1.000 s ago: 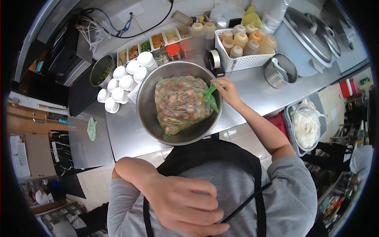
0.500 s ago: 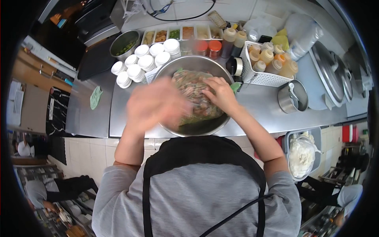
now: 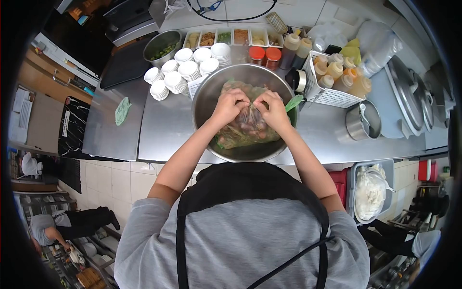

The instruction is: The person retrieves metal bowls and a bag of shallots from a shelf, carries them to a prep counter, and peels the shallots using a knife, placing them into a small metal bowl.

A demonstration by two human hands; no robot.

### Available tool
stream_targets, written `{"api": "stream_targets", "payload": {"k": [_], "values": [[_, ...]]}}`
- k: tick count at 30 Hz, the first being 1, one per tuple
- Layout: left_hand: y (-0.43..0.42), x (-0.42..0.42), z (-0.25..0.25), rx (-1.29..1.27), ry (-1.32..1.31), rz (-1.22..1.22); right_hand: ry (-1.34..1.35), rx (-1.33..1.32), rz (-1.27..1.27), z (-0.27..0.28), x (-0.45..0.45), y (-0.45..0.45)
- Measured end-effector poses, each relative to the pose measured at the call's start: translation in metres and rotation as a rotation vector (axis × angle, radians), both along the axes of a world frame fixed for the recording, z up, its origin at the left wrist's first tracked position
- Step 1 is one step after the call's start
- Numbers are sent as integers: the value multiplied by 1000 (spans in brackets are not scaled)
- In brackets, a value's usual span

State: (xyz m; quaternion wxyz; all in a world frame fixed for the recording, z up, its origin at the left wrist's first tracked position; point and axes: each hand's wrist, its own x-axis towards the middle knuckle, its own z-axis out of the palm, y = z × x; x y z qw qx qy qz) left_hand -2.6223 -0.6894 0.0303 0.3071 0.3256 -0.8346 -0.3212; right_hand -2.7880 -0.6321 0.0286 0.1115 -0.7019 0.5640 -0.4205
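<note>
A clear plastic bag (image 3: 248, 132) filled with a brown and greenish food mix sits inside a large steel bowl (image 3: 204, 91) on the counter. My left hand (image 3: 231, 106) pinches the film on top of the bag. Close beside it, my right hand (image 3: 272, 108) also has its fingers pinched on the film, and the plastic gathers into creases between the two. What exactly the food is, I cannot make out. A green handle (image 3: 294, 102) rests at the bowl's right rim.
Stacked white lids or cups (image 3: 188, 70) stand behind the bowl to the left. Red-lidded jars (image 3: 264, 55) and a white basket (image 3: 332, 91) of sauce bottles are behind to the right. A steel pot (image 3: 363, 126) sits right, a green cloth (image 3: 122, 111) left. Two other people work behind.
My left hand, blurred and raised left of the bag before, has come onto the bag. My right hand's fingers have moved from lying on the bag to pinching its film.
</note>
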Motion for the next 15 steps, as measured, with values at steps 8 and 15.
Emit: {"api": "stream_targets", "payload": {"k": [8, 15], "values": [[-2, -5, -9, 437, 143, 107, 49, 92, -88, -7, 17, -5], [5, -6, -4, 368, 148, 120, -76, 4, -100, -16, -6, -25]]}}
